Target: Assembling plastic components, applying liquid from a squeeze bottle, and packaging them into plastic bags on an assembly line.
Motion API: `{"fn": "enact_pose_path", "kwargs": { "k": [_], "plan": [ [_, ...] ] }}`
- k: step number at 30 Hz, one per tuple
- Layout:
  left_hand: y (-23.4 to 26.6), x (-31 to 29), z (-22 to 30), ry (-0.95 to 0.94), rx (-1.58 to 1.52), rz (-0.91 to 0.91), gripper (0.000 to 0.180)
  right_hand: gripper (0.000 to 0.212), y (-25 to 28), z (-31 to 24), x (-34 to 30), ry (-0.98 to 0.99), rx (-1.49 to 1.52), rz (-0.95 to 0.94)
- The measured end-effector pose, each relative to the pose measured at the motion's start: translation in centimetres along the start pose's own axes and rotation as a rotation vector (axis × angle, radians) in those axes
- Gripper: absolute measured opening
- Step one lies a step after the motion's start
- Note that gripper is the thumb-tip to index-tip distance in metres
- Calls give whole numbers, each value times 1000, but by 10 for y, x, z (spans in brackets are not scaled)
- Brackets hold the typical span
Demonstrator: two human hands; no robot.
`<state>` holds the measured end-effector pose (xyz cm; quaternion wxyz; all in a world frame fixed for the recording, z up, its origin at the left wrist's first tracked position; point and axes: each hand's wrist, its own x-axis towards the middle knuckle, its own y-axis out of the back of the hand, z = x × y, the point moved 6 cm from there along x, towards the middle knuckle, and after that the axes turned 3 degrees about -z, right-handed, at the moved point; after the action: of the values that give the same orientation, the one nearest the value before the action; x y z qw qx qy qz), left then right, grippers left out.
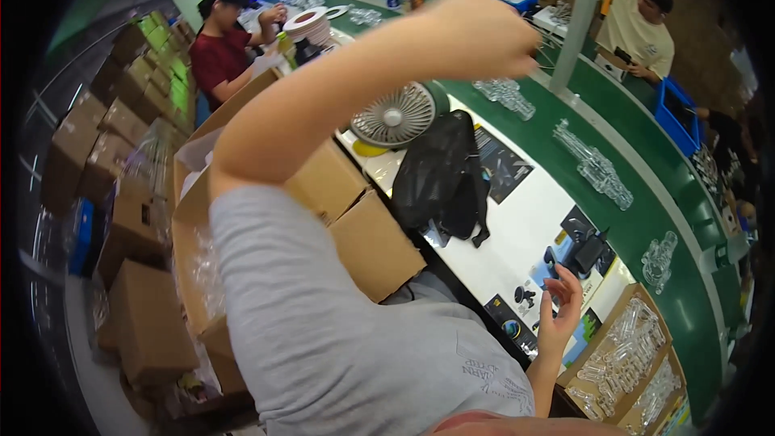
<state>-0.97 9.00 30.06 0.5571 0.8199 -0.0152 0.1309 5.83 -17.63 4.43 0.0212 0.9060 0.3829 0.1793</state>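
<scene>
My left arm is raised across the view, and my left hand [484,32] is high over the green conveyor belt [541,125]. Its fingers curl downward and are somewhat blurred; whatever they hold, if anything, is hidden. Lower right, my right hand [563,307] hovers palm up over the white worktable [504,234], fingers loosely bent and apart. Just beyond its fingertips is a small black part [550,257]; contact is unclear. Close by are a black mount-like piece [525,297], a black boxy device with a cable [588,252] and a dark printed box [508,327].
A black bag [442,173] and a round fan [394,115] stand on the worktable. Clear plastic parcels [593,165] lie along the belt. A carton [666,331] of clear-wrapped parts sits right; brown cartons [375,246] stand left. A metal post [580,24] rises beyond. Several people work around the belt.
</scene>
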Motion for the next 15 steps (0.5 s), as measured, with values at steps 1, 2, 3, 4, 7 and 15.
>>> {"fn": "enact_pose_path", "kwargs": {
  "k": [1,2,3,4,7,15],
  "plan": [
    [4,-31,-26,91,-58,16,33,39,-1,1,0,-7,6,-12],
    [8,-68,-57,252,-78,-113,35,38,-3,-2,-1,2,2,-11],
    [-9,-123,-100,553,-306,-240,33,38,-7,-5,-2,15,5,-17],
    [-22,-173,-123,118,-48,-240,31,36,-10,-7,-3,32,15,-28],
    [-101,-357,-197,1105,-449,-548,28,35,-23,-13,-1,50,56,-81],
    [-303,-595,-163,1611,-668,-611,49,36,-38,-20,-3,70,59,-159]
  ]
}}
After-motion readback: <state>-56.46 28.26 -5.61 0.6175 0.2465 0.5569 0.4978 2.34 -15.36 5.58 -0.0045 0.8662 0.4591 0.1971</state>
